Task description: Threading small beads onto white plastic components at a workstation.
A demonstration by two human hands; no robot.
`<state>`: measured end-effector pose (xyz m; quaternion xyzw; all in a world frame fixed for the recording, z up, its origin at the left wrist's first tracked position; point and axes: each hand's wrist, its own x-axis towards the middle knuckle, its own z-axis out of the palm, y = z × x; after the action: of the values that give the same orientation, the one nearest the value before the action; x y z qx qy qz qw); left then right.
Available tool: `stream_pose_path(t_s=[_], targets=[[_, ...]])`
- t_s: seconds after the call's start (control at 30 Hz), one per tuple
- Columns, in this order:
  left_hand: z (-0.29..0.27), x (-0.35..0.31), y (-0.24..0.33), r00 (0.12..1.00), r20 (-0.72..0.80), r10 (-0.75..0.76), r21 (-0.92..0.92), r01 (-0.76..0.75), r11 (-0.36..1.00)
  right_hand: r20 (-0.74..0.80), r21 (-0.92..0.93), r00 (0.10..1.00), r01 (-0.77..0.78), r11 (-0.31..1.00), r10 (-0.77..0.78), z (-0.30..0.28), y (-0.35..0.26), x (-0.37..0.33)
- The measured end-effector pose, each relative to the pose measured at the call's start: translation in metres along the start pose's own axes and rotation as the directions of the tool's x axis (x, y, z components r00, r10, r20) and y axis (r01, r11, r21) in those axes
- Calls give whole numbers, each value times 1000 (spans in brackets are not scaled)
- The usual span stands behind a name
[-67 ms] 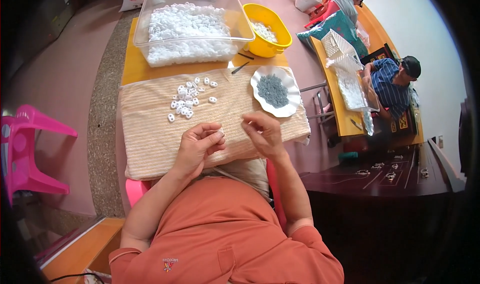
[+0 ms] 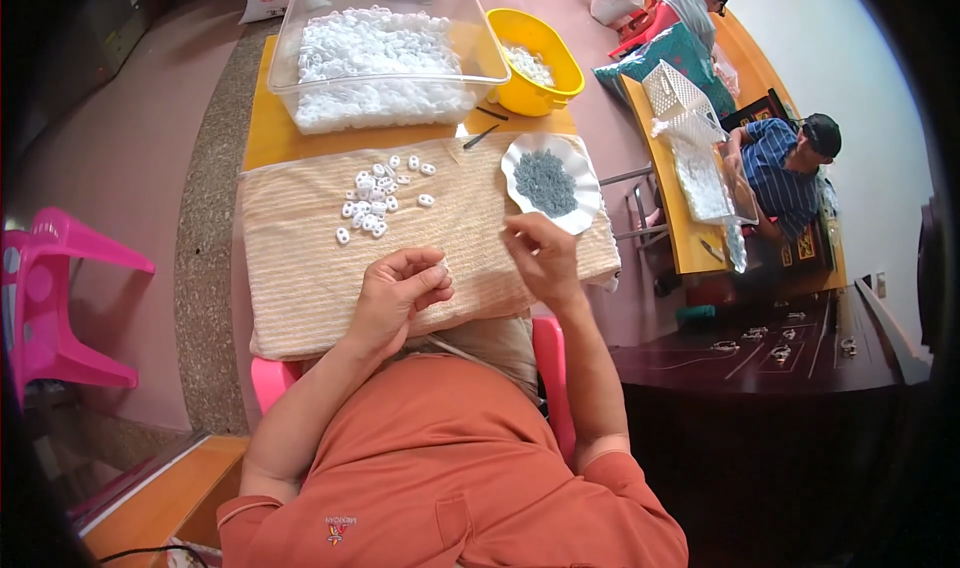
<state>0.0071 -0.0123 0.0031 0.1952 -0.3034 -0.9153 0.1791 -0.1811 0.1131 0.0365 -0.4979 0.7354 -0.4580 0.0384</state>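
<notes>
My left hand [image 2: 398, 290] is held over the near part of the striped cloth, thumb and fingertips pinched together. Whatever sits in that pinch is too small to make out. Off to its right, my right hand [image 2: 545, 260] has its fingers curled in close to the thumb, and their tips hide anything between them. Just beyond it stands a white scalloped plate [image 2: 591, 208] heaped with small grey pieces [image 2: 546, 180]. Left of the plate lies a loose group of small white two-holed plastic pieces [image 2: 377, 196], farther off than my left hand.
A clear plastic bin [image 2: 290, 63] full of white pieces fills the table's far side, beside a yellow tub [image 2: 560, 53]. Two thin dark tools [image 2: 481, 136] lie in front of them. A pink stool [image 2: 75, 293] stands at left. Another person [image 2: 785, 173] works at right.
My right hand has moved rightward, away from my left hand and nearer the scalloped plate. The left hand stays in place.
</notes>
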Motion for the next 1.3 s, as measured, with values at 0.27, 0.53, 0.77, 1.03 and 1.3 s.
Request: stream_pose_path(t_s=[0.27,0.53,0.77,1.03,1.3], targets=[[-1,0,-5,999,-7,-51,10,51,999,1,-446,997,-74,892,83,-43,54,42],[-1,1,-4,998,-19,-57,30,57,998,65,-552,985,-99,828,161,-36,63,53],[-1,1,-2,998,-13,-60,48,61,997,61,-545,985,-105,832,164,-33,71,55],[-1,0,-4,996,-21,-83,47,84,995,89,-531,986,-74,844,142,-31,62,58],[2,0,-2,996,-30,-88,48,90,995,60,-504,990,-78,860,124,-32,64,57]])
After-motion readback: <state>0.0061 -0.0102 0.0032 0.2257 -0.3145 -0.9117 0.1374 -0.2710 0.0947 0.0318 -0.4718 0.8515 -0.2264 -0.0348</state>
